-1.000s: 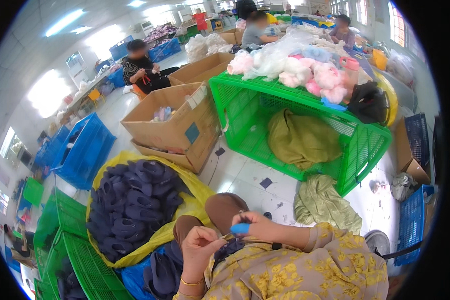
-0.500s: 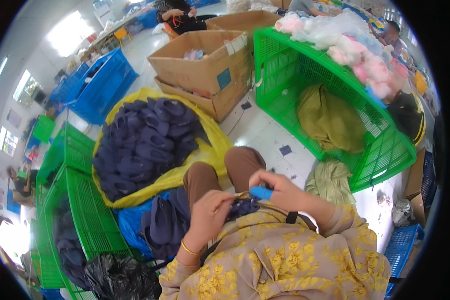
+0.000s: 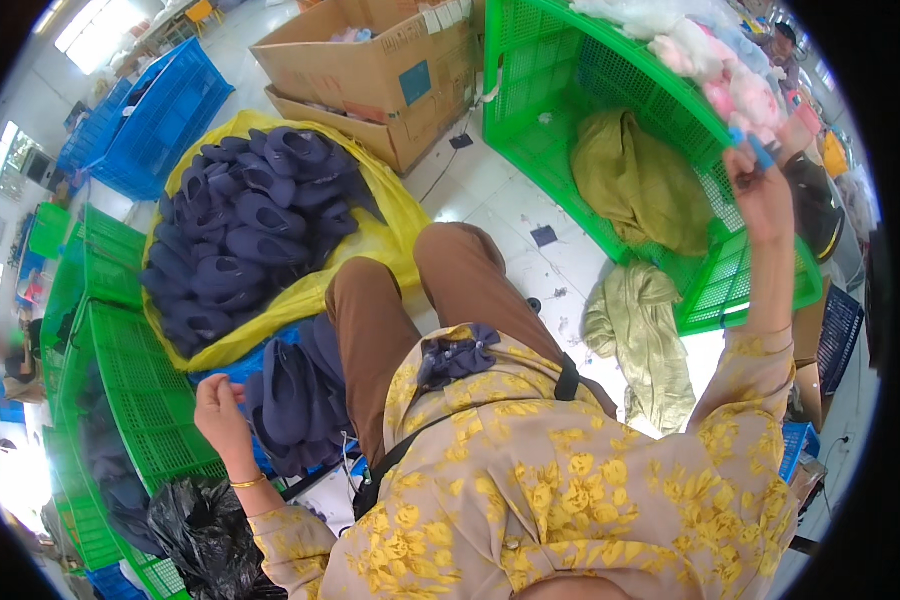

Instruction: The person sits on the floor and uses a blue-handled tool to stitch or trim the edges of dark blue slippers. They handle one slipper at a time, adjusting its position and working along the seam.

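Observation:
My left hand (image 3: pixel 225 415), with a gold bangle at the wrist, is over the left side beside a stack of dark navy shoe-shaped pieces (image 3: pixel 295 400). Its fingers are loosely bent and apart, and nothing shows in them. Raised at the far right, my right hand (image 3: pixel 763 200) is closed, with blue tape on a finger. It is in front of the green crate's edge, close to pink fluffy pieces (image 3: pixel 740 95); a small dark thing at its fingertips cannot be made out. A bunched navy cloth (image 3: pixel 457 357) lies on my lap.
A yellow sack (image 3: pixel 390 250) full of navy shoe-shaped pieces stands ahead left. Green crates (image 3: pixel 140 390) line the left, beside a black plastic bag (image 3: pixel 210 545). A large green crate (image 3: pixel 530 130) holds an olive sack (image 3: pixel 640 185); cardboard boxes (image 3: pixel 390 90) stand ahead.
Both hands have left the lap, where they were together at the navy cloth. The left moved out to the left, the right up and far right. The view has shifted down.

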### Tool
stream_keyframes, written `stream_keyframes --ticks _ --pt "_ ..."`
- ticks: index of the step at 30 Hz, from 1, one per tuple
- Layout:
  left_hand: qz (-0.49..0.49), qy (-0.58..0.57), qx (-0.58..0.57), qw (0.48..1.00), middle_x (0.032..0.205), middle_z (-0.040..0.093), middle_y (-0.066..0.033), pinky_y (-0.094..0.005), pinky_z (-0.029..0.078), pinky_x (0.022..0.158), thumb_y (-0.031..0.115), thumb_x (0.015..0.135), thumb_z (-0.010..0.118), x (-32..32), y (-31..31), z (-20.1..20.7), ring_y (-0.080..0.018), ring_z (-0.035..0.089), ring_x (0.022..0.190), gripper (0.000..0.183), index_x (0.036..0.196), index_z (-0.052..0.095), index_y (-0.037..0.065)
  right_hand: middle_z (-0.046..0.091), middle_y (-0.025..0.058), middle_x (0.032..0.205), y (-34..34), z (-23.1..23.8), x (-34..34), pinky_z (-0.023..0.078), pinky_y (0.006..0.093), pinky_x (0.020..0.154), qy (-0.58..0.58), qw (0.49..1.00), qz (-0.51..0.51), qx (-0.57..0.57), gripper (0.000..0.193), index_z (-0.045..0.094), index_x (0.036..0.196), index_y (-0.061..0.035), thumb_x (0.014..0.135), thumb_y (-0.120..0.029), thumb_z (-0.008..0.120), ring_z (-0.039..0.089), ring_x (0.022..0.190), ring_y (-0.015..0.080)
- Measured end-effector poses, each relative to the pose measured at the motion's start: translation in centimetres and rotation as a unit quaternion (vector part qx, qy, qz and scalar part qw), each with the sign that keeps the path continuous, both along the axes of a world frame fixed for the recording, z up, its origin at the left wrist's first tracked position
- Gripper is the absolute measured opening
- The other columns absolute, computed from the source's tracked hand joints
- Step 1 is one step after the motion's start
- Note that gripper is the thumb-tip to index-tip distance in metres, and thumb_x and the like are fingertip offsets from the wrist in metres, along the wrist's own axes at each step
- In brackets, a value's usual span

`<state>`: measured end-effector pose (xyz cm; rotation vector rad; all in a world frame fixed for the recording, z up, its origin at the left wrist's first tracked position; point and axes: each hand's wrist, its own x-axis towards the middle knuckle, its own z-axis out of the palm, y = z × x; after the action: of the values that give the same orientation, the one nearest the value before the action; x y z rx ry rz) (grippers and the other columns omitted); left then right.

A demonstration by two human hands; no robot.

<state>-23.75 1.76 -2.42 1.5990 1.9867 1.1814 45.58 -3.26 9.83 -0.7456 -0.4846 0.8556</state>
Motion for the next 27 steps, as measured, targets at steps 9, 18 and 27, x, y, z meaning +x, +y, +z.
stream_keyframes --ticks 9,18,27 --pt "0.010 0.032 -0.020 0.999 0.073 0.065 -0.0051 -0.0229 0.048 0.061 0.008 0.090 0.056 -1.5 -0.4 -2.6 -0.0094 0.060 0.064 0.013 0.094 0.065 -0.001 0.039 0.0093 0.076 -1.1 -3.2 8.7 0.044 0.0421 0.106 0.100 0.992 0.069 -0.031 0.010 0.040 0.090 0.0091 0.097 0.004 0.035 0.045 0.069 0.0210" --pt "-0.024 -0.121 -0.001 0.992 0.081 0.066 -0.0033 -0.0203 0.046 0.063 0.008 0.092 0.059 4.1 2.1 -1.1 -0.0068 0.058 0.067 0.011 0.097 0.064 0.000 0.042 0.0056 0.072 -1.1 -2.9 7.6 0.050 0.0445 0.098 -0.053 0.985 -0.156 -0.048 0.009 0.042 0.088 0.0006 0.095 0.000 0.047 0.044 0.065 0.0163" --pt "-0.378 -0.035 -0.123 0.917 0.098 0.066 -0.0136 -0.0330 0.052 0.078 0.024 0.084 0.072 20.3 1.3 -4.4 -0.0254 0.065 0.086 0.033 0.103 0.064 -0.001 0.060 -0.0020 0.090 -1.1 -14.8 -12.4 0.045 0.0250 0.061 -0.366 0.869 0.140 -0.304 0.024 0.063 0.102 -0.0092 0.078 -0.004 0.062 0.056 0.076 0.0088"
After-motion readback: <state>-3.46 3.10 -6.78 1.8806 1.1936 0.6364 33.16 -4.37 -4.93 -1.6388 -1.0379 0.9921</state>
